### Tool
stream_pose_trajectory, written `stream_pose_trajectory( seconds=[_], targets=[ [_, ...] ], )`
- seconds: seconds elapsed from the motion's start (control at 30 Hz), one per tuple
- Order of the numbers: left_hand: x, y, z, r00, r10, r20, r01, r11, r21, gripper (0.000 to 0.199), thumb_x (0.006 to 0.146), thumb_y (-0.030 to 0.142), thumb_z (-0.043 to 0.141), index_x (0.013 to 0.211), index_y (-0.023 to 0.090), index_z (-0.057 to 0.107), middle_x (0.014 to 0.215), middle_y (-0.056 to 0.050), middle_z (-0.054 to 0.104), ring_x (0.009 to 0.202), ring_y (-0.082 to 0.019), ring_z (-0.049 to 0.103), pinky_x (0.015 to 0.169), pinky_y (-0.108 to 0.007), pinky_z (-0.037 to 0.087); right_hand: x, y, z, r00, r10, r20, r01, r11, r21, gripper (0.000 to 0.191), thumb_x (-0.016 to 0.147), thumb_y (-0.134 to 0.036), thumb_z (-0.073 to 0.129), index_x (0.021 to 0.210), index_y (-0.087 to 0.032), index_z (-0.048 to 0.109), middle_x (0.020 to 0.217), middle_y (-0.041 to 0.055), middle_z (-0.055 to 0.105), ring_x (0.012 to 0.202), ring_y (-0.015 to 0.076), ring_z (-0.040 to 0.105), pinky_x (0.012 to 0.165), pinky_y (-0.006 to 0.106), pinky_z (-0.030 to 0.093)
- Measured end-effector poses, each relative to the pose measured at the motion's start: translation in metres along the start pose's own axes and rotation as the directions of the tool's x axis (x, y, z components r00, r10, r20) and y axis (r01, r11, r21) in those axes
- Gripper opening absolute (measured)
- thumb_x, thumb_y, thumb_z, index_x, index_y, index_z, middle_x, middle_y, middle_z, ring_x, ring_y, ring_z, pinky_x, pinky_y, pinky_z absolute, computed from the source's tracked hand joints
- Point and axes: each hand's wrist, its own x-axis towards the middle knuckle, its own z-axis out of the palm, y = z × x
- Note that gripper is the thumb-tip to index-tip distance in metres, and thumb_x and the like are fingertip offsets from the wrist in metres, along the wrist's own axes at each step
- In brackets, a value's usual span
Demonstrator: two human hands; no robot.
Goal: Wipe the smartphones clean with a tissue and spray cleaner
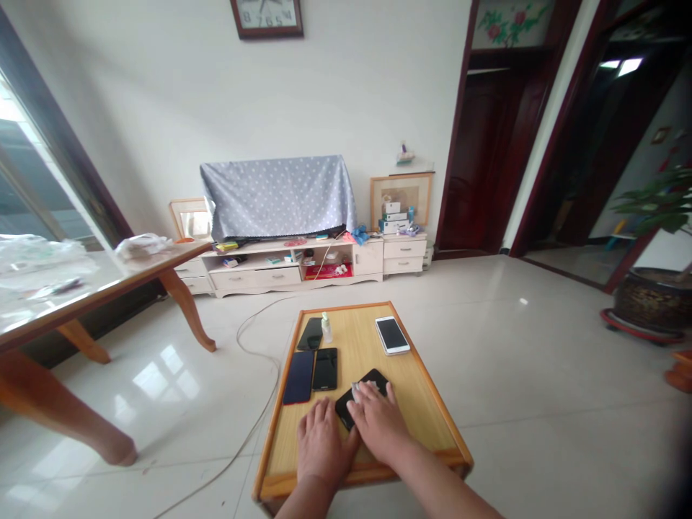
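Observation:
A black smartphone (381, 376) lies at a slant on the small wooden table (357, 328). My right hand (378, 418) is laid over it, with the fingers pressing a crumpled whitish wipe or cloth (355, 390) onto its screen. At the phone's near left corner, my left hand (324, 443) steadies it between thumb and fingers. Left of my hands are a dark blue phone (298, 377) with a red edge, a black phone (325, 369) and another dark phone (310, 334). Beside that last one stands a small clear bottle (326, 329) with a pale green top. A white phone (393, 335) lies at the far right.
A larger wooden table (102, 277) with plastic bags stands at the left. A cable (264, 353) runs over the tiled floor beside the small table. A low white cabinet (281, 277) bears a cloth-covered object (281, 194). A potted plant (654, 299) stands at right.

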Motion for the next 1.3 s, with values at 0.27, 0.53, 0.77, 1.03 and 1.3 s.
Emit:
stream_pose_trajectory(
  seconds=[0.27,0.53,0.77,1.03,1.3],
  targets=[
    [-0.001,0.002,-0.002,1.000,-0.005,0.014,0.005,1.000,0.004,0.064,0.088,0.048,0.050,0.143,0.015,0.053,0.154,-0.015,0.051,0.146,-0.031,0.037,0.121,-0.047,0.020,-0.010,0.011,-0.009,1.000,0.010,0.008,-0.010,1.000,0.011,0.060,0.109,-0.052,0.018,0.146,-0.026,0.057,0.152,0.0074,0.053,0.146,0.0266,0.041,0.124,0.056,0.009],
    [-0.002,-0.001,0.001,0.999,-0.005,0.051,0.004,1.000,0.019,0.061,0.087,0.033,0.049,0.145,0.016,0.051,0.158,-0.013,0.048,0.148,-0.029,0.034,0.122,-0.045,0.018,-0.024,-0.001,0.000,0.991,-0.130,0.043,0.127,0.990,0.058,0.059,0.109,-0.053,0.022,0.146,-0.024,0.057,0.152,0.0078,0.054,0.146,0.0252,0.042,0.125,0.050,0.011],
    [-0.004,0.003,-0.005,0.999,0.001,0.032,-0.002,1.000,0.017,0.067,0.085,0.048,0.053,0.144,0.015,0.053,0.156,-0.014,0.049,0.147,-0.031,0.035,0.122,-0.047,0.020,-0.018,0.005,-0.012,1.000,-0.029,0.004,0.029,0.999,0.023,0.059,0.110,-0.050,0.020,0.142,-0.023,0.061,0.148,0.0092,0.058,0.143,0.0267,0.046,0.124,0.053,0.014],
    [-0.003,0.001,-0.004,0.996,-0.014,0.087,0.010,0.999,0.042,0.063,0.085,0.027,0.047,0.147,0.017,0.050,0.160,-0.010,0.045,0.150,-0.027,0.033,0.123,-0.043,0.018,-0.031,-0.009,0.001,0.988,-0.153,0.024,0.151,0.987,0.061,0.057,0.108,-0.052,0.025,0.142,-0.025,0.062,0.148,0.0079,0.058,0.141,0.0260,0.048,0.125,0.047,0.016],
    [-0.004,0.003,-0.004,1.000,0.009,0.006,-0.009,1.000,0.002,0.068,0.081,0.046,0.055,0.142,0.015,0.055,0.154,-0.014,0.052,0.146,-0.032,0.037,0.122,-0.047,0.020,-0.012,0.019,-0.014,0.994,0.094,-0.062,-0.097,0.994,-0.053,0.063,0.108,-0.052,0.023,0.146,-0.016,0.058,0.153,0.0136,0.051,0.146,0.0323,0.041,0.124,0.054,0.017]
  ],
)
